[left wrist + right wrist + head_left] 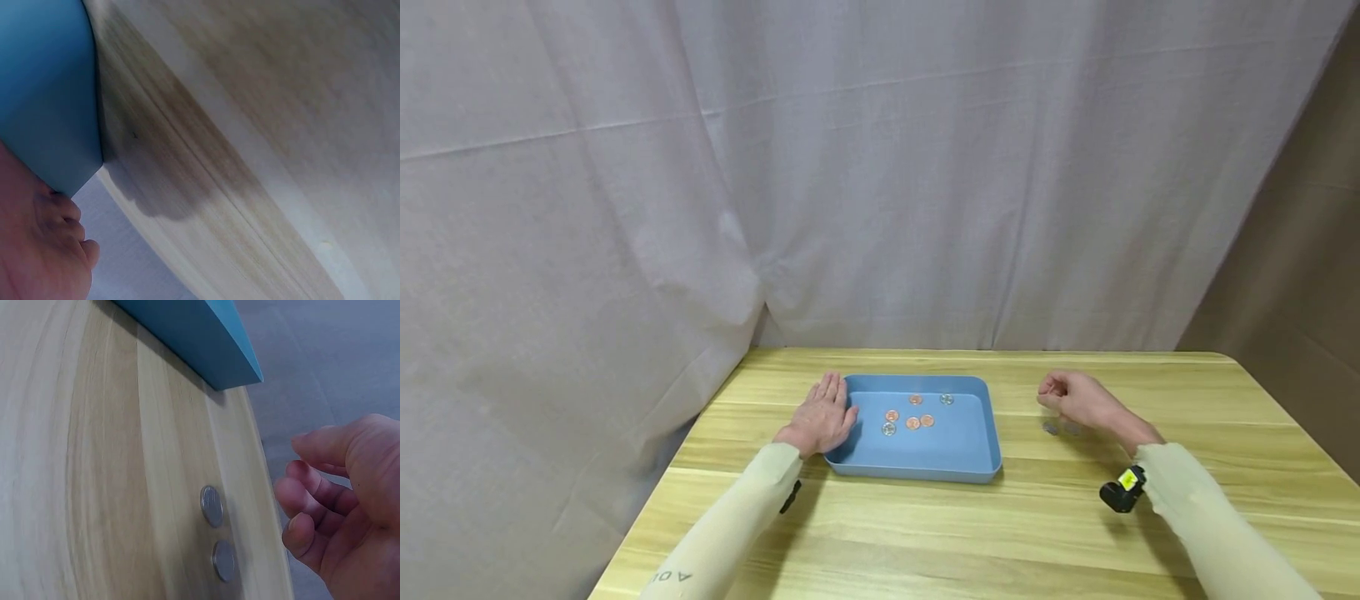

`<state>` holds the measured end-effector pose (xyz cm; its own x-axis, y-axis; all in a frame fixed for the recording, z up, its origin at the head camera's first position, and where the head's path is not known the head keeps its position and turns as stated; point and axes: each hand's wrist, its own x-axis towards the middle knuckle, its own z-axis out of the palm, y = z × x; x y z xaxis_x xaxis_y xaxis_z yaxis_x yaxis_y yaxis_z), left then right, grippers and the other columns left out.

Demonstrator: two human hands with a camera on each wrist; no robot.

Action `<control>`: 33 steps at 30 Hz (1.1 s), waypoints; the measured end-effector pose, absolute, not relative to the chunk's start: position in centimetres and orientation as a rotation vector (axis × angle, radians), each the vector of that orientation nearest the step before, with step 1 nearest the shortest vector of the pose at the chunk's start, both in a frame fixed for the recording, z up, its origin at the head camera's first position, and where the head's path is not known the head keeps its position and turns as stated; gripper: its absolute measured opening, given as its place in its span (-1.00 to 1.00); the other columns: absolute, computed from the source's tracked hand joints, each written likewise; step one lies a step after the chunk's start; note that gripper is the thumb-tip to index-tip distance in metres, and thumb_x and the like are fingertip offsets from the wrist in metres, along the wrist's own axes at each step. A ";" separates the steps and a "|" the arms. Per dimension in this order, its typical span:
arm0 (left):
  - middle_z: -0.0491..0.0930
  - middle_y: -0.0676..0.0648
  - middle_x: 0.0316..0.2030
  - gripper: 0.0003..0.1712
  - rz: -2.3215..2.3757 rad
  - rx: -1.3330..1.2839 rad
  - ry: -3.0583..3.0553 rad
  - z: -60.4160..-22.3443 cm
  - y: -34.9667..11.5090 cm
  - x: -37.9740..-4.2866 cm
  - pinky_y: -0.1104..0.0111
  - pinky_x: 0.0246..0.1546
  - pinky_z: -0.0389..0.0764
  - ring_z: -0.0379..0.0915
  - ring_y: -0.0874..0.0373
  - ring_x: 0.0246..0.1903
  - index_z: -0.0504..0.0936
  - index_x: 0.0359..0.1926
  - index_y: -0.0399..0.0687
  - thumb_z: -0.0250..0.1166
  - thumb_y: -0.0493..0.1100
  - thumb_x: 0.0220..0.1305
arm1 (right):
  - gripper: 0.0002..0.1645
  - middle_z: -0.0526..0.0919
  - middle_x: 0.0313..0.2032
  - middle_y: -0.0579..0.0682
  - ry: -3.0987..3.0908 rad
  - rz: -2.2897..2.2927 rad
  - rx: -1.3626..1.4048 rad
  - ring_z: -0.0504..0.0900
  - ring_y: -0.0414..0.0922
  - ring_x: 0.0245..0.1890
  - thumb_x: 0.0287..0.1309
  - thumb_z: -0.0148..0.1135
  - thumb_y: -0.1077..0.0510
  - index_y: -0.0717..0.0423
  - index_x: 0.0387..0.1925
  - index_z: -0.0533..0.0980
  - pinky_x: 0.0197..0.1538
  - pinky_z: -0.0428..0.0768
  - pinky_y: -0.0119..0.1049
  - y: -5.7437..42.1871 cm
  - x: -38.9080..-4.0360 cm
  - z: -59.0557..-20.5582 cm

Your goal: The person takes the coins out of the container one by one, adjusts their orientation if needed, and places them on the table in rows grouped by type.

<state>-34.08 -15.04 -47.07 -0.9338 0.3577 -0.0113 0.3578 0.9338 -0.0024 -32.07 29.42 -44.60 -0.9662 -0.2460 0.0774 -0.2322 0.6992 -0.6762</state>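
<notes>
My left hand (822, 415) lies with straight fingers against the left wall of a shallow blue tray (917, 475); the left wrist view shows its curled fingertips beside the tray's corner (59, 144). Inside the tray are several copper coins (913, 423) and two silver coins (889, 429). To the right of the tray, my right hand (1081, 402) hovers with loosely bent fingers above the table. Nothing shows between those fingers (300, 532) in the right wrist view. Under the hand two silver coins (211, 505) lie close together on the wood, not touched.
The wooden table (925, 533) spreads around the tray, its far edge meeting a grey curtain (880, 208). A brown panel (1292, 275) stands at the far right. A black wrist camera (1123, 490) hangs under the right sleeve.
</notes>
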 end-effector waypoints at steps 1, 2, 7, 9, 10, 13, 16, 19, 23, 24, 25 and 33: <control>-0.13 -0.28 0.55 -0.22 -0.005 0.572 3.080 -47.0 -15.0 -34.1 0.08 0.56 -0.05 -0.24 -0.13 0.55 -0.06 0.52 -0.31 -0.31 0.15 0.54 | -0.85 0.56 -0.43 0.04 2.878 -1.142 -0.403 0.57 -0.07 -0.55 0.31 0.18 0.20 0.24 -0.22 0.50 -0.55 0.49 -0.36 29.2 -32.1 -44.5; -0.13 -0.28 0.54 -0.22 -0.003 0.571 3.080 -47.0 -15.0 -34.0 0.08 0.56 -0.05 -0.24 -0.13 0.55 -0.06 0.52 -0.31 -0.31 0.15 0.54 | -0.84 0.56 -0.42 0.05 2.877 -1.144 -0.407 0.57 -0.06 -0.54 0.32 0.18 0.19 0.25 -0.21 0.50 -0.55 0.50 -0.35 29.1 -32.1 -44.5; -0.12 -0.28 0.54 -0.22 -0.008 0.566 3.082 -47.0 -15.0 -33.9 0.08 0.56 -0.05 -0.23 -0.13 0.55 -0.05 0.52 -0.31 -0.30 0.16 0.54 | -0.80 0.59 -0.38 0.16 2.866 -1.137 -0.401 0.60 0.01 -0.51 0.34 0.17 0.15 0.24 -0.16 0.51 -0.49 0.55 -0.28 28.1 -32.3 -44.2; -0.11 -0.28 0.54 -0.21 -0.017 0.565 3.085 -47.0 -15.0 -33.9 0.08 0.56 -0.04 -0.23 -0.13 0.55 -0.04 0.52 -0.31 -0.31 0.16 0.54 | -0.78 0.60 -0.36 0.21 2.856 -1.140 -0.398 0.61 0.02 -0.50 0.34 0.16 0.15 0.26 -0.13 0.51 -0.46 0.58 -0.24 27.7 -32.4 -44.1; -0.11 -0.28 0.54 -0.22 -0.019 0.567 3.087 -47.0 -15.0 -33.9 0.08 0.56 -0.04 -0.23 -0.13 0.55 -0.04 0.52 -0.32 -0.30 0.16 0.54 | -0.77 0.60 -0.36 0.22 2.851 -1.141 -0.404 0.61 0.03 -0.49 0.34 0.15 0.16 0.27 -0.10 0.51 -0.45 0.59 -0.22 27.5 -32.5 -44.0; -0.10 -0.28 0.54 -0.21 -0.017 0.568 3.089 -47.0 -15.0 -33.8 0.08 0.55 -0.03 -0.22 -0.13 0.55 -0.03 0.51 -0.32 -0.29 0.16 0.54 | -0.72 0.61 -0.34 0.22 2.830 -1.144 -0.395 0.61 0.03 -0.47 0.35 0.14 0.16 0.29 -0.04 0.51 -0.42 0.62 -0.18 26.9 -32.6 -43.8; -0.11 -0.28 0.54 -0.21 -0.013 0.567 3.084 -46.9 -14.9 -33.8 0.08 0.56 -0.04 -0.23 -0.13 0.55 -0.04 0.52 -0.32 -0.29 0.16 0.54 | -0.70 0.62 -0.32 0.23 2.820 -1.140 -0.402 0.62 0.03 -0.46 0.36 0.13 0.15 0.29 0.00 0.52 -0.41 0.63 -0.15 26.3 -32.8 -43.6; -0.13 -0.28 0.55 -0.21 -0.014 0.562 3.076 -46.9 -14.9 -33.9 0.08 0.56 -0.06 -0.25 -0.13 0.55 -0.06 0.52 -0.31 -0.31 0.17 0.54 | -0.71 0.62 -0.32 0.24 2.820 -1.145 -0.423 0.62 0.04 -0.47 0.35 0.14 0.16 0.28 -0.02 0.53 -0.40 0.64 -0.13 25.7 -33.0 -43.5; -0.13 -0.28 0.54 -0.21 -0.008 0.561 3.072 -47.0 -14.9 -34.0 0.08 0.56 -0.05 -0.24 -0.13 0.55 -0.05 0.52 -0.31 -0.30 0.17 0.54 | -0.71 0.62 -0.37 0.18 2.821 -1.152 -0.447 0.62 0.03 -0.48 0.34 0.15 0.16 0.27 -0.01 0.53 -0.40 0.66 -0.17 24.8 -33.3 -43.4; -0.13 -0.28 0.54 -0.21 -0.010 0.561 3.071 -47.0 -15.0 -34.0 0.08 0.56 -0.05 -0.24 -0.13 0.55 -0.05 0.52 -0.31 -0.30 0.16 0.54 | -0.70 0.62 -0.38 0.15 2.821 -1.153 -0.454 0.62 0.02 -0.50 0.34 0.15 0.16 0.28 0.00 0.53 -0.41 0.65 -0.20 24.6 -33.4 -43.4; -0.13 -0.28 0.54 -0.21 -0.011 0.562 3.069 -47.0 -15.0 -34.1 0.08 0.56 -0.05 -0.24 -0.13 0.55 -0.04 0.52 -0.31 -0.30 0.16 0.54 | -0.69 0.61 -0.39 0.14 2.817 -1.158 -0.447 0.62 0.01 -0.51 0.34 0.16 0.15 0.28 0.00 0.53 -0.43 0.64 -0.23 24.3 -33.5 -43.4; -0.13 -0.28 0.54 -0.21 -0.007 0.563 3.068 -46.9 -15.0 -34.0 0.07 0.56 -0.05 -0.24 -0.13 0.55 -0.04 0.52 -0.32 -0.30 0.16 0.54 | -0.63 0.62 -0.38 0.22 2.788 -1.149 -0.451 0.63 0.09 -0.53 0.31 0.17 0.16 0.33 0.06 0.50 -0.52 0.50 -0.34 22.5 -33.9 -43.1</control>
<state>-34.01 -14.96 -46.93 -0.9347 0.3547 -0.0225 0.3548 0.9350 -0.0004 -33.89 22.47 -43.15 -0.9521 -0.3047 0.0269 -0.2353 0.6730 -0.7012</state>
